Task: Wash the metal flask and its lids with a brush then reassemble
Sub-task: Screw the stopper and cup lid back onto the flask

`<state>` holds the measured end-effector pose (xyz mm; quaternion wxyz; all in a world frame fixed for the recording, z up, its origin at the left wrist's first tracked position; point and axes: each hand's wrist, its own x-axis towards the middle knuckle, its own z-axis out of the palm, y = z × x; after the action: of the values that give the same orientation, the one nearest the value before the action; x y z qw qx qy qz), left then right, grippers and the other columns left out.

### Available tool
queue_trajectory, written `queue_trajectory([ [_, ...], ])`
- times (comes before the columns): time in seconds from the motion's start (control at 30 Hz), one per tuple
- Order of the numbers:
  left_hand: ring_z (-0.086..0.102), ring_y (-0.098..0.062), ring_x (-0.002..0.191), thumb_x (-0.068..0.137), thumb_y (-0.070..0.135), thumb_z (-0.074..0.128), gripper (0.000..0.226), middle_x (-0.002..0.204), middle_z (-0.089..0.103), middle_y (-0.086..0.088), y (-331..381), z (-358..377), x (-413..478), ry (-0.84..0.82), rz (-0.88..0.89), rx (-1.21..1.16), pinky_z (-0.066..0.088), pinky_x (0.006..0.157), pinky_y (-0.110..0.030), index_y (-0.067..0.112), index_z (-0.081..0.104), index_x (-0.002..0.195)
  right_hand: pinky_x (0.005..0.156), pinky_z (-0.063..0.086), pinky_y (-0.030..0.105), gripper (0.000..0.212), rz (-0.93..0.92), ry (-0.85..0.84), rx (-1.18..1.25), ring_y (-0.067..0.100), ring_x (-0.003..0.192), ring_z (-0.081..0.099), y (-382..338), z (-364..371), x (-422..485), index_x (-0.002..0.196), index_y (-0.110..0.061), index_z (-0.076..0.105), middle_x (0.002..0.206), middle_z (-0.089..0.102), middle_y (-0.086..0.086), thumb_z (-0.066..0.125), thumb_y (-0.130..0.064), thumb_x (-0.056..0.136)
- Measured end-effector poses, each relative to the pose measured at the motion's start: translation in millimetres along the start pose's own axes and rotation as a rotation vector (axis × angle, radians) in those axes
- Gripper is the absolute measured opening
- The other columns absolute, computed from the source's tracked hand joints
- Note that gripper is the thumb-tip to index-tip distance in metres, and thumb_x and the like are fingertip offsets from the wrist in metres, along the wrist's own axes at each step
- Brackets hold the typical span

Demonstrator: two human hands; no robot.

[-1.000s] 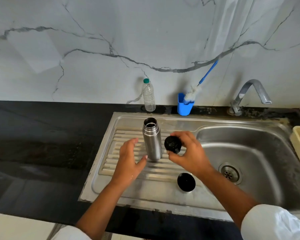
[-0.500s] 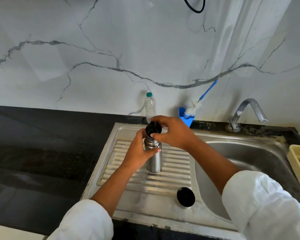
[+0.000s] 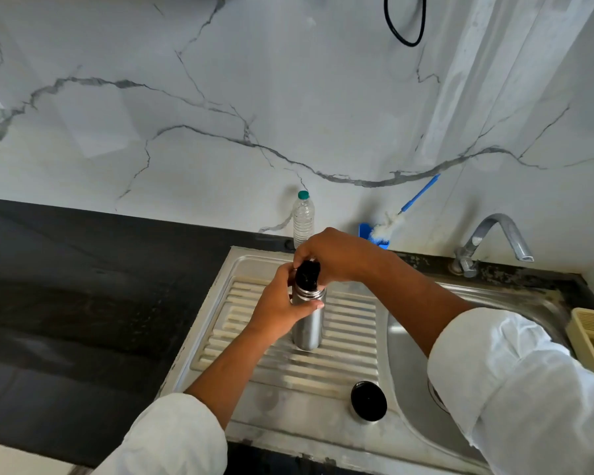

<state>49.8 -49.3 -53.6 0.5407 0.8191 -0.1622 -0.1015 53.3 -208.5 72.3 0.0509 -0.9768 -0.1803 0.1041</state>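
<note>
Right fingers [image 3: 302, 256] curled down over the small black plastic inner stopper [image 3: 307, 276], pinching it from above, and it sits right on the mouth of the tall brushed-steel flask [image 3: 308, 325]. That's a twisting grip, I'd say, the right hand [image 3: 338, 256] set to screw it home. Left thumb [image 3: 311, 306] and fingers wrap the flask just under its neck, snug, the left hand [image 3: 280, 308] there to stop the body turning and skating about. The flask stands upright on the ribbed steel draining board [image 3: 347, 358], a sensible spot: firm base, and drips run off towards the basin [image 3: 407, 371].

Further out, the round black-topped outer cap [image 3: 368, 401] waits on the flat front of the board, near the basin's edge, well apart from the flask and within easy reach of the right hand. That looks like the last piece to go on.

At the back, the blue-handled white bottle brush [image 3: 387, 221] rests in its blue plastic holder [image 3: 365, 230], parked, so washing looks finished. A clear plastic water bottle with a green top [image 3: 303, 219] stands beside it, and the chrome tap [image 3: 487, 238] shows no water running.
</note>
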Motion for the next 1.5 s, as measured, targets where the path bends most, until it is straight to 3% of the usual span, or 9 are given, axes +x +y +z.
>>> queue_trajectory([
  [0.13, 0.060, -0.001, 0.115, 0.075, 0.024, 0.093, 0.082, 0.125, 0.062, 0.016, -1.4, 0.5, 0.1, 0.015, -0.003, -0.007, 0.047, 0.092, -0.016, 0.026, 0.045, 0.142, 0.086, 0.055, 0.033, 0.055, 0.050, -0.027, -0.098, 0.015, 0.097, 0.056, -11.0, -8.2, 6.5, 0.127, -0.023, 0.064, 0.114, 0.067, -0.001, 0.087, -0.031, 0.078],
  [0.37, 0.060, 0.001, 0.116, 0.073, 0.027, 0.094, 0.081, 0.125, 0.063, 0.015, -5.3, 4.2, -0.3, 0.050, -0.007, -0.011, 0.053, 0.103, -0.035, 0.027, 0.047, 0.139, 0.066, 0.053, 0.029, 0.046, 0.087, -0.084, -0.253, 0.019, 0.083, 0.065, -30.0, -11.4, 15.4, 0.110, -0.012, 0.067, 0.091, 0.065, 0.002, 0.088, -0.033, 0.075],
  [0.6, 0.062, -0.002, 0.117, 0.068, 0.033, 0.095, 0.079, 0.122, 0.065, 0.017, -3.5, 4.4, 2.6, 0.049, -0.027, -0.043, 0.054, 0.104, -0.040, 0.030, 0.050, 0.132, 0.075, 0.051, 0.027, 0.034, -0.112, -0.103, -0.267, 0.019, 0.093, 0.061, -19.5, -9.0, 14.2, 0.113, -0.018, 0.061, 0.103, 0.063, -0.002, 0.077, -0.009, 0.085],
  [0.8, 0.064, -0.006, 0.119, 0.053, 0.052, 0.092, 0.091, 0.127, 0.067, 0.012, -10.8, 2.7, 1.9, 0.032, -0.046, -0.104, 0.055, 0.102, -0.047, 0.032, 0.052, 0.133, 0.083, 0.055, 0.032, 0.031, -0.198, -0.069, -0.151, 0.017, 0.093, 0.060, -7.1, -3.1, 9.5, 0.114, -0.028, 0.064, 0.102, 0.053, -0.011, 0.069, -0.008, 0.091],
  [0.97, 0.063, -0.006, 0.119, 0.052, 0.053, 0.091, 0.094, 0.125, 0.066, 0.012, -9.6, 3.4, 1.6, 0.042, -0.038, -0.103, 0.055, 0.102, -0.045, 0.030, 0.051, 0.134, 0.087, 0.052, 0.029, 0.034, -0.204, -0.070, -0.192, 0.017, 0.100, 0.063, -6.6, -4.9, 7.6, 0.121, -0.025, 0.065, 0.110, 0.065, -0.005, 0.073, -0.014, 0.090],
  [1.1, 0.062, -0.003, 0.118, 0.062, 0.035, 0.097, 0.084, 0.123, 0.066, 0.013, -9.5, 4.8, 3.1, 0.054, -0.038, -0.092, 0.055, 0.102, -0.044, 0.030, 0.051, 0.132, 0.087, 0.056, 0.033, 0.052, -0.160, -0.100, -0.259, 0.015, 0.100, 0.062, -9.3, -8.7, 11.4, 0.127, -0.027, 0.064, 0.107, 0.065, -0.007, 0.083, -0.020, 0.079],
  [1.2, 0.062, -0.002, 0.119, 0.065, 0.029, 0.097, 0.082, 0.124, 0.066, 0.014, -10.7, 6.3, 3.3, 0.067, -0.033, -0.097, 0.055, 0.102, -0.042, 0.029, 0.051, 0.133, 0.077, 0.055, 0.029, 0.047, -0.152, -0.101, -0.306, 0.014, 0.093, 0.062, -11.5, -10.3, 13.7, 0.123, -0.027, 0.065, 0.101, 0.065, -0.008, 0.083, -0.026, 0.079],
  [1.3, 0.061, -0.002, 0.120, 0.066, 0.027, 0.098, 0.084, 0.125, 0.065, 0.014, -12.1, 7.4, 3.3, 0.077, -0.023, -0.105, 0.055, 0.102, -0.041, 0.029, 0.050, 0.135, 0.062, 0.040, 0.022, 0.039, -0.130, -0.115, -0.350, 0.014, 0.084, 0.058, -12.8, -9.9, 13.2, 0.118, -0.021, 0.064, 0.095, 0.063, -0.005, 0.079, -0.032, 0.083],
  [1.5, 0.058, 0.005, 0.116, 0.071, 0.023, 0.095, 0.078, 0.123, 0.063, 0.017, -8.6, 7.3, 2.2, 0.051, -0.024, -0.111, 0.053, 0.094, -0.024, 0.031, 0.047, 0.133, 0.062, 0.039, 0.022, 0.041, -0.092, -0.121, -0.265, 0.014, 0.085, 0.058, -8.7, -1.5, 11.7, 0.120, -0.023, 0.063, 0.089, 0.058, -0.008, 0.076, -0.038, 0.083],
])
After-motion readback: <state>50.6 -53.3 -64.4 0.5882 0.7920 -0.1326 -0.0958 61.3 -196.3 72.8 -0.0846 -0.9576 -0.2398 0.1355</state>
